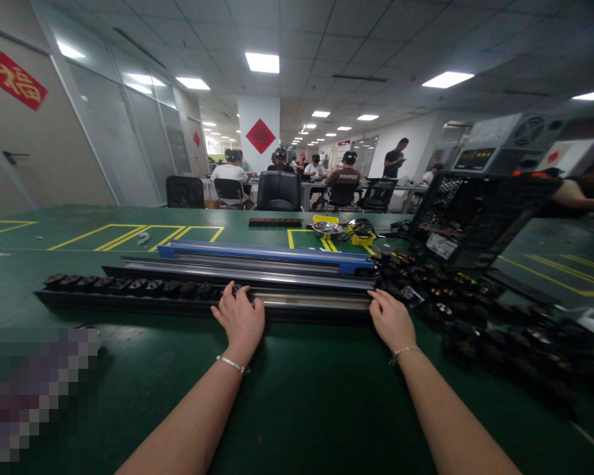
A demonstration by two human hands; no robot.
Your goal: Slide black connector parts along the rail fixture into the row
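A long black channel rail [317, 302] lies across the green table in front of me. A row of small black parts [138, 285], some with round faces, fills its left half, while metallic inner walls show in the right half. My left hand [240, 316] reaches over the rail at the right end of that row, fingers bent down around a small black part that is mostly covered. At the rail's right end, my right hand [393, 320] has its fingers together, gripping the edge. Both wrists wear a bracelet.
Behind lie another dark rail [257, 272] and a blue rail [257, 252]. A heap of black parts [435, 284] spreads at right, below an opened computer case [475, 218]. A metal bowl [327, 228] stands farther back. People sit at distant tables. A pixelated patch hides the lower left.
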